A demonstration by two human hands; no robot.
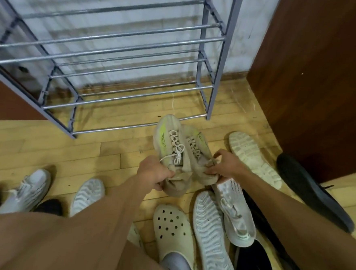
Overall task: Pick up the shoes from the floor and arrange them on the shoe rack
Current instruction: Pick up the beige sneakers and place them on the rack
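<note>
Both hands hold a pair of beige sneakers just in front of the shoe rack (137,47), toes pointing towards its lowest front rail. The left hand (155,173) has its fingers curled round the heel of the left beige sneaker (168,142), the one with the neon-yellow stripe and loose white laces. The right hand (223,165) pinches the heel collar of the right beige sneaker (199,157), thumb on top and fingers beneath. The two sneakers touch side by side. They seem to be lifted off the wooden floor (35,146), though the angle does not settle it. The grey metal rack stands against the white wall, and none of its rails carries a shoe.

The other shoes lie on the floor nearer the person. A white sneaker (28,189) sits near the left edge, with an upturned white sole (87,196) beside it. A cream clog (172,229) is on a foot in a grey sock. Just to its right lie a second upturned sole (212,238) and a white knit sneaker (235,212), the latter directly under the right hand. A pale sole (253,159) and a dark shoe (312,190) lie near the brown panel (313,81) at the right.
</note>
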